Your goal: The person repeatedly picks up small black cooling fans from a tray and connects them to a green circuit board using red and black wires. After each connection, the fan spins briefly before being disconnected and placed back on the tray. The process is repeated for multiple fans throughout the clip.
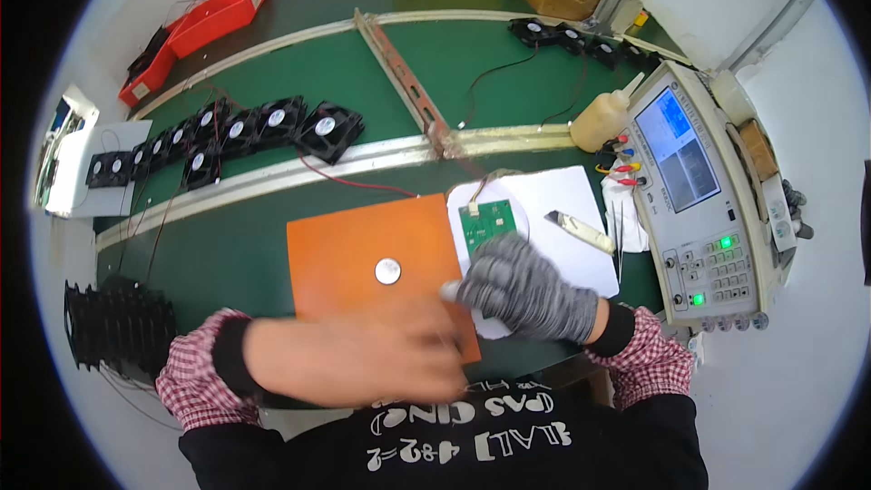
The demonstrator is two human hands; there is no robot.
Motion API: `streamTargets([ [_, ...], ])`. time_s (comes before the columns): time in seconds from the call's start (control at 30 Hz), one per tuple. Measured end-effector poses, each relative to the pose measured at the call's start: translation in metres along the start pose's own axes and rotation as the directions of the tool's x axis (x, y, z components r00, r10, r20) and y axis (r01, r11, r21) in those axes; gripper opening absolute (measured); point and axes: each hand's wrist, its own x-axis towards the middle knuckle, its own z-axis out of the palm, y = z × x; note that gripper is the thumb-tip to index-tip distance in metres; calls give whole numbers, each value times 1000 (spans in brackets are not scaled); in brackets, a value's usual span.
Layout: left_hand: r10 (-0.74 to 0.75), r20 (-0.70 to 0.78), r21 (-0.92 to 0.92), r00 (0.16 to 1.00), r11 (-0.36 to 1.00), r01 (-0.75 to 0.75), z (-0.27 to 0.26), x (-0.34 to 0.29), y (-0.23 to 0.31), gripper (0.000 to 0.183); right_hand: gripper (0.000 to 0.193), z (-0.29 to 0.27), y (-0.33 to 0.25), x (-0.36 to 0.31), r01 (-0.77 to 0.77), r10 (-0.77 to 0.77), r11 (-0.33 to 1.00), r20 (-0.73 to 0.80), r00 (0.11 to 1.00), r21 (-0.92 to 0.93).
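Note:
My bare left hand (372, 349) is smeared by motion above the lower part of an orange sheet (331, 245); its fingers cannot be made out. My right hand (522, 289), in a grey knitted glove, has its fingers curled at the lower edge of a green circuit board (488, 220). Whatever those fingers hold, if anything, is hidden. The board rests on a round white piece (460, 204), with a small connector and wires at its top. On the orange sheet lies a round silver disc (387, 270). White paper (581, 191) spreads beside the board.
A utility knife (581, 231) and tweezers (618, 236) lie right of the board. Beyond stand a squeeze bottle (601, 121) and a test instrument (694, 191) with clip leads. Black fans (238, 132) line the back left; more are stacked (118, 327) at near left. A metal rail (272, 172) crosses behind.

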Motion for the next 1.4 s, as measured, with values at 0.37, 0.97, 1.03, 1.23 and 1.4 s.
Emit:
streamTargets([
  [0.37,-380,-584,328,718,698,636,26,-37,-16,55,14,-15,29,-27,-604,705,602,8,709,522],
  [0.97,-611,-500,-158,614,761,629,72,-24,-33,96,24,-1,39,-31,-375,389,918,-114,914,128],
  [1.03,-598,-509,-140,618,767,626,72,-24,-34,95,25,-5,36,-24,-302,304,952,-74,950,44],
  [1.23,72,-646,687,760,491,536,46,-19,18,41,28,-4,42,-29,-302,305,951,-56,951,58],
  [1.4,-525,-335,-928,782,327,-178,13,-29,42,39,20,-2,37,-27,-459,495,851,-103,862,255],
])
